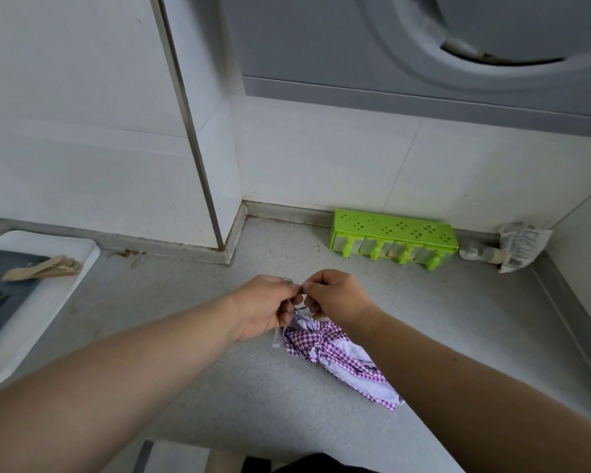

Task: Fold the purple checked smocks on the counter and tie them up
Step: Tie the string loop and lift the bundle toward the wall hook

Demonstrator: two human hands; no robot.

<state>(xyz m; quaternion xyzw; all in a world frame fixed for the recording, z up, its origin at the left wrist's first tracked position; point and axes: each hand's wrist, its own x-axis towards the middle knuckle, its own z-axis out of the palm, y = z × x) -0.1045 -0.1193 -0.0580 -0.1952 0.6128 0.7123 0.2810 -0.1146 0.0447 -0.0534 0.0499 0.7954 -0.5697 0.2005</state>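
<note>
A folded bundle of purple checked smocks (335, 353) lies on the grey counter (191, 387), stretched toward the lower right, with a knotted band around its middle. My left hand (267, 308) and my right hand (338, 295) meet just above the bundle's far end. Both pinch a thin strip or string (299, 306) between thumb and fingers. The string's ends are hidden in my fingers.
A green perforated rack (393, 238) stands against the back wall. A crumpled plastic packet (512, 247) lies in the right corner. At the left, a white tray (48, 319) holds a dark board and wooden clothes pegs (43, 268). A tiled pillar (198, 131) juts out behind.
</note>
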